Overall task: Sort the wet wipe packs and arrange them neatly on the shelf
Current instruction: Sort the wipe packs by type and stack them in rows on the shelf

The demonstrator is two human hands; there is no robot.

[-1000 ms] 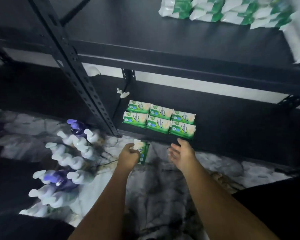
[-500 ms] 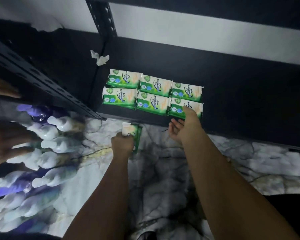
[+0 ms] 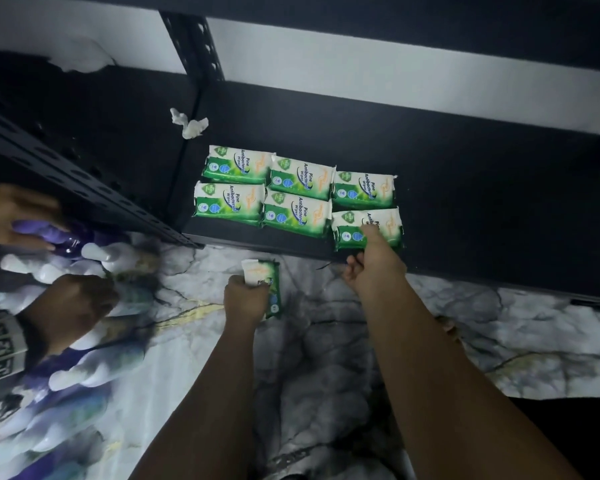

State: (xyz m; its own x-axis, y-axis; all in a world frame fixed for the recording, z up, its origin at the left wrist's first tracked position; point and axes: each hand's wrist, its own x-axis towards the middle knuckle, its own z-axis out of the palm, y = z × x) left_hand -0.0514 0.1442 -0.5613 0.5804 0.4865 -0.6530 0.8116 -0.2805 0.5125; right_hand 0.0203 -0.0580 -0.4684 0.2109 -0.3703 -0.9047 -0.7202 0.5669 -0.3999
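Note:
Several green-and-white wet wipe packs lie flat in two rows on the black bottom shelf. My right hand pinches the front right pack at its near edge, thumb on top and fingers curled beneath. That pack sits slightly askew and closer to the shelf lip than its neighbours. My left hand grips one more wet wipe pack upright above the marble floor, just in front of the shelf edge.
Another person's hands reach among white and purple pump bottles crowded on the floor at left. A black perforated shelf post slants between them and the packs. A crumpled tissue lies at the shelf's back.
My right hand moved forward from the floor to the shelf and took hold of the front right pack, shifting it. The view came closer and lower. Another person's hands appeared at left.

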